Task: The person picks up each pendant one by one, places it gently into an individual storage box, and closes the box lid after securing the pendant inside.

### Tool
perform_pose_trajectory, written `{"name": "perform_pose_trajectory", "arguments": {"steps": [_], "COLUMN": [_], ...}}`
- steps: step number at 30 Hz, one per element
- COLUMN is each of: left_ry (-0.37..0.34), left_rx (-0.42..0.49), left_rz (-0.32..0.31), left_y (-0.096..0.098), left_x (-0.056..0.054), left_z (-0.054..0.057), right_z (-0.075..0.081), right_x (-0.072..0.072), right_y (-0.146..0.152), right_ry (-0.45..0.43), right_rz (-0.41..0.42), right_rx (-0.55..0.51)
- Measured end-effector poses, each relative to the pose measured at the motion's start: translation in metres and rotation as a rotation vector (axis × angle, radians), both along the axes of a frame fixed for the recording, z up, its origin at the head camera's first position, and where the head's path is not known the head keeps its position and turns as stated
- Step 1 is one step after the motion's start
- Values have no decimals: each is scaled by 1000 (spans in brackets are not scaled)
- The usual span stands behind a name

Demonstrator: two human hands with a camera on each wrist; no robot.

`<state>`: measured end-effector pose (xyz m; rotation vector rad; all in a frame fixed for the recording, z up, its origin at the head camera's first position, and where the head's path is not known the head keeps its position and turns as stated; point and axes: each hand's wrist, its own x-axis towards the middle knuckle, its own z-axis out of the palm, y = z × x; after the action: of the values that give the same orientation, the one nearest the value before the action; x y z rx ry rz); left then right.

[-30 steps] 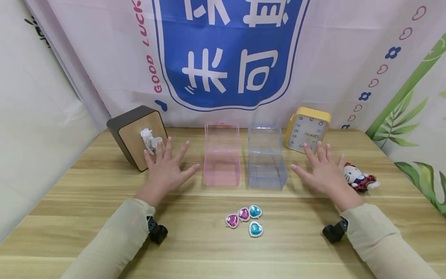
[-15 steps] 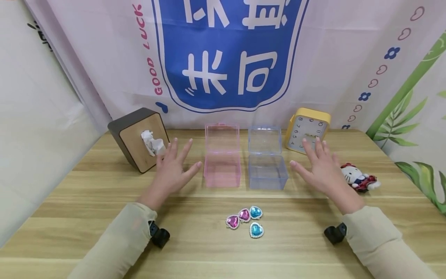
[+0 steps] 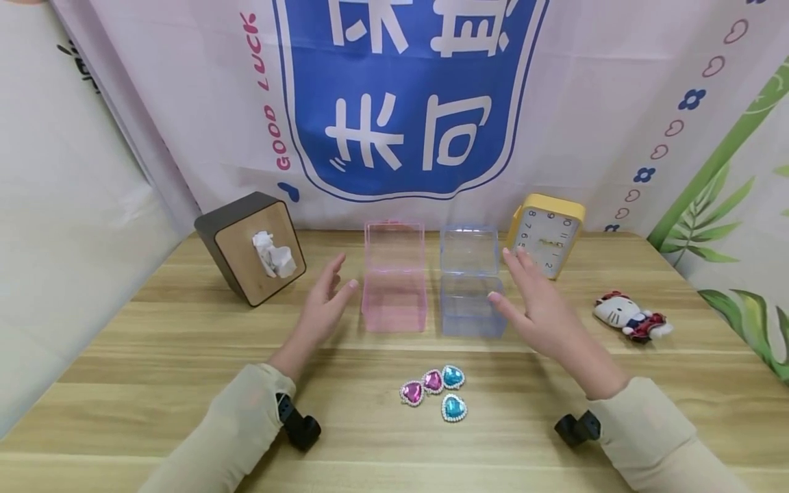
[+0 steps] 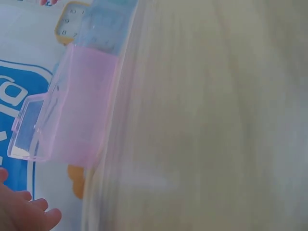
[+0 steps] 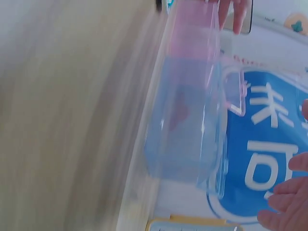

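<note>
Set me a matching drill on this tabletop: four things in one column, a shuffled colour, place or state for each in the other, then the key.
Column one
1. pink box
2. yellow clock
3. tissue box
4. heart gems

Column two
A. two pink, two blue
B. showing a numbered face
C. dark sides, wood-toned front
D. lid open, just left of the blue box in the head view

Pairs: 1-D, 2-B, 3-C, 4-A

Home-like indoor tabletop; exact room type undetermined. Evidence: wood-grain table beneath both hands' fingers; tissue box left of left fingers; yellow clock and printed cloth beyond right fingers.
</note>
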<state>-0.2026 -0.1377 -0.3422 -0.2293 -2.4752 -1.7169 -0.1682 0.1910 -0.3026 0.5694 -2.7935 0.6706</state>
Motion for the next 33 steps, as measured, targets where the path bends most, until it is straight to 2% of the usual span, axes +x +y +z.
{"name": "perform_pose_trajectory", "arguments": {"steps": [5,10,14,16,23,28,33], "left_ry": [-34,-118,-187,-197,-177,-183,-129], "left_rx": [206,408,607,668,775,770,765], "left_rz": [48,109,117,115,87,87,77], "left_y": [10,17,23,26,36,43,47], "left_x": [-1,-1,0,0,3,8,9], "left_z": [-6,-13,-18,-20,-24,-25,-27], "right_z": [-3,-5,-8,-9,-16,-17,-21], "right_x": [6,11,15,16,19,18,15], "right_y": [-14,-27,-37,-41,-51,-59,-69], "right_ry": [48,105,107,98,34,-40,-95], "right_rz": [80,183,259,291,415,517,628], "right_rx": [-19,-40,-66,-81,-92,-103,-81]}}
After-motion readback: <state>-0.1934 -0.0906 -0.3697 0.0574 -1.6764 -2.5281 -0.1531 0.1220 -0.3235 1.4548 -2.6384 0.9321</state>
